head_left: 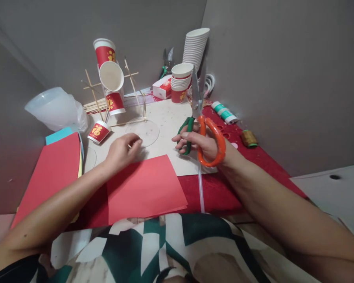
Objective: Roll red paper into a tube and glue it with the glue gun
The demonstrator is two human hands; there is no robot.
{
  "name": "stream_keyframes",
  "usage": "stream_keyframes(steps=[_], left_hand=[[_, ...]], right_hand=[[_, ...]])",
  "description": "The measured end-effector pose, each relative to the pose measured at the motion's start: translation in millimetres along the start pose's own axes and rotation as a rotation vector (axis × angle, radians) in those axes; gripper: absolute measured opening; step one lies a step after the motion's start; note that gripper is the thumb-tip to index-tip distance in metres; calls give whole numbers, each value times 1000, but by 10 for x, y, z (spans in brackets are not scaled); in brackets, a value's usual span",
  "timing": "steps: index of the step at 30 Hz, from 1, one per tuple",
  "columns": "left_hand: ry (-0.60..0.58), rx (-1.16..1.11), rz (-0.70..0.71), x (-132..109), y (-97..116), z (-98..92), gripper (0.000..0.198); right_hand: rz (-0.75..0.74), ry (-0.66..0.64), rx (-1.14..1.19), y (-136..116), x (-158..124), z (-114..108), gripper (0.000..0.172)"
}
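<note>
My right hand [202,141] holds a pair of scissors [197,105] upright, blades pointing up and away, with one green handle loop and one orange loop around the fingers. My left hand [124,148] hovers at the upper left edge of a red paper sheet [147,192]. Its fingers are loosely curled, with a small gap to the thumb, and I see nothing in them. Just beyond it lies a clear round disc [149,133] on a pale board [171,118]. A red paper cup [99,131] lies tipped to the left of that hand.
Stacked cups joined to thin sticks [111,76] stand at the back. Behind the scissors are nested red cups [182,74] and a tall white cup stack [196,49]. Coloured paper [51,169] and a plastic bag [59,106] lie left; a thread spool [249,138] sits right. Grey walls enclose the table.
</note>
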State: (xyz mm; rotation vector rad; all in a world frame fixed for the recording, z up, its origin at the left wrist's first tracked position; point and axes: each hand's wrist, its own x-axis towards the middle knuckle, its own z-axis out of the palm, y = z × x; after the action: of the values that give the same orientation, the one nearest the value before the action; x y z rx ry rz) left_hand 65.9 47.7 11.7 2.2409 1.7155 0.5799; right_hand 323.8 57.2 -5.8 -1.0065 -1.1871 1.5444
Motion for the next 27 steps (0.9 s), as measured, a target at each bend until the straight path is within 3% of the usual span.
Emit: stream_keyframes(steps=[3,6,10,15,20,27], left_hand=[[-225,26,59,-110,249,85,29],[-377,-22,52,-111,330,170,21],[-406,-215,-7,-69,276,201,16],[-509,-622,-45,14,275,66,29],[-512,-717,-24,146,382,-114,36],[-437,-771,62,277,468,-217,31]], right_hand=[[-52,-63,-138,23,-27,24,23],[-107,-66,-329,5,-75,51,28],[-202,-45,-503,-34,-114,81,26],[-189,-155,-500,-62,-110,117,25],[-272,-235,-460,-141,-115,149,22],[-424,-98,-453,-137,-59,226,23]])
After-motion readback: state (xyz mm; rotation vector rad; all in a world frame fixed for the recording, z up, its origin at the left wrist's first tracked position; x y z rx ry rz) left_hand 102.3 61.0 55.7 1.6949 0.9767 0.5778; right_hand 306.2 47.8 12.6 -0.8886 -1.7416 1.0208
